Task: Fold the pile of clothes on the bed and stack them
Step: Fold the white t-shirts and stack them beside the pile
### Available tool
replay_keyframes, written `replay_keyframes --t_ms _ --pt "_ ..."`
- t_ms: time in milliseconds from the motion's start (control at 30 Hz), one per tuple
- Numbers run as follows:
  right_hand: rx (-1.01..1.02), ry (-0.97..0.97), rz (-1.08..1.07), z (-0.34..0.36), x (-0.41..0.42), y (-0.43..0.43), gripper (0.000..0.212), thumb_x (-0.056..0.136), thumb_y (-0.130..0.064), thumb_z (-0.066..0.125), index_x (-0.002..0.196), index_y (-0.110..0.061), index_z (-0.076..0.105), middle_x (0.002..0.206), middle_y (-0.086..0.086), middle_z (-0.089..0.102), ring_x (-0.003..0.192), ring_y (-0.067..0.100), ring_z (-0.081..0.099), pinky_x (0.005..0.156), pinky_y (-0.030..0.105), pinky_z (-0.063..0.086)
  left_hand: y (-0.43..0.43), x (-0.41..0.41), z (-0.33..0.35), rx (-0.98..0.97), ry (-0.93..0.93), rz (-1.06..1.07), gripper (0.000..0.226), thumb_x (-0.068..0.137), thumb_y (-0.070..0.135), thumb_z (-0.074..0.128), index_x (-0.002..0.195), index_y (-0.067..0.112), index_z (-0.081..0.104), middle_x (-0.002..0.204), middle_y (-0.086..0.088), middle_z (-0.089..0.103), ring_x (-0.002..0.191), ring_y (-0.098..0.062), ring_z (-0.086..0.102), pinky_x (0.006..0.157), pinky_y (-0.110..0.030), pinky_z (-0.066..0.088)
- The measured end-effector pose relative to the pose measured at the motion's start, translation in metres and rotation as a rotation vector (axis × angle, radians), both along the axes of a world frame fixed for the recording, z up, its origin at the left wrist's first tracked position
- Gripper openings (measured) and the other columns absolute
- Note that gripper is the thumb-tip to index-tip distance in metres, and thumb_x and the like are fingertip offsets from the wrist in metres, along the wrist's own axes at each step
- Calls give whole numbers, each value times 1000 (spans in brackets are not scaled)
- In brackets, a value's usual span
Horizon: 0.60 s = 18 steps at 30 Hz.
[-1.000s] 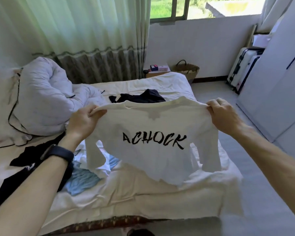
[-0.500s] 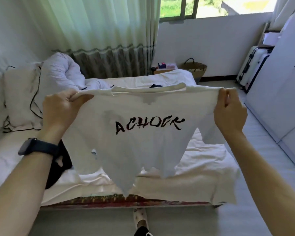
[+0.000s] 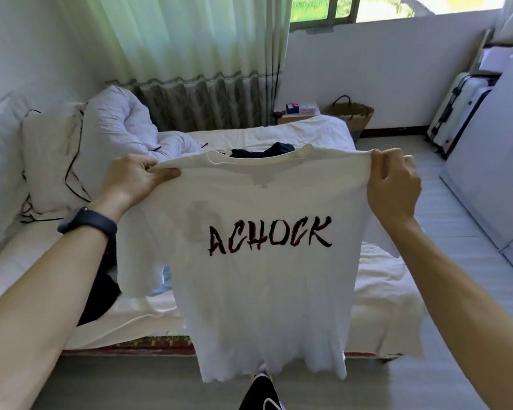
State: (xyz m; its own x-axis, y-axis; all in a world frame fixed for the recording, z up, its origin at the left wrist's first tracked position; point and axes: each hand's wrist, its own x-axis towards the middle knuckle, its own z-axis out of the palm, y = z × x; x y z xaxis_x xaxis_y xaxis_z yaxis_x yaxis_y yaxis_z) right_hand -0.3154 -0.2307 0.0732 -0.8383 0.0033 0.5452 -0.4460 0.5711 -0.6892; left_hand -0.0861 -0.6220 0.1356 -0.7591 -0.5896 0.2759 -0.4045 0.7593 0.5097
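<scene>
T-shirt (image 3: 261, 291) vertical, collar (image 3: 304, 153) at top

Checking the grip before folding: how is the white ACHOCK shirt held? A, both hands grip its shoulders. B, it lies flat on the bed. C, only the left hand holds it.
A: the left hand and right hand each grip a shoulder of the white shirt, which hangs free.

The left forearm (image 3: 42, 291) and right forearm (image 3: 462, 291) are bare, coming in from the lower corners of the frame. The left wrist wears a dark navy watch band (image 3: 86, 221), smooth and rounded. At bottom centre there is black legwear (image 3: 262, 393) with a thin pale stripe, blurred.
</scene>
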Motion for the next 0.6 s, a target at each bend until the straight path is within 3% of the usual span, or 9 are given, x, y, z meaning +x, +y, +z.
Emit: replay_keyframes --t_ms 200,333,500,600 --pt "104 -115 5 -31 -58 -36 38 109 -33 42 109 0 61 104 22 56 90 34 51 77 33 34 -26 -75 -45 -50 -107 52 63 82 70 63 58 15 45 57 3 53 68 -30 53 59 -36 35" --pt "180 -199 44 -55 -112 -71 36 109 -30 41 107 2 59 108 25 54 97 41 53 79 36 35 -61 -132 -76 -51 -171 64 54 83 72 61 63 22 51 79 -8 66 82 -35 63 68 -39 50" --pt "308 -387 29 -121 -182 -123 32 107 -34 38 106 -8 56 116 20 54 107 41 53 90 45 42 -107 -219 -139 -34 -204 73 46 94 58 56 64 25 43 84 -14 64 87 -39 63 63 -37 40" --pt "368 -520 -3 -177 -211 -146 25 106 -27 40 104 -8 56 117 22 54 108 41 52 89 43 39 -123 -264 -203 93 -301 36 33 102 47 47 83 22 56 93 -12 66 92 -39 62 67 -39 44"
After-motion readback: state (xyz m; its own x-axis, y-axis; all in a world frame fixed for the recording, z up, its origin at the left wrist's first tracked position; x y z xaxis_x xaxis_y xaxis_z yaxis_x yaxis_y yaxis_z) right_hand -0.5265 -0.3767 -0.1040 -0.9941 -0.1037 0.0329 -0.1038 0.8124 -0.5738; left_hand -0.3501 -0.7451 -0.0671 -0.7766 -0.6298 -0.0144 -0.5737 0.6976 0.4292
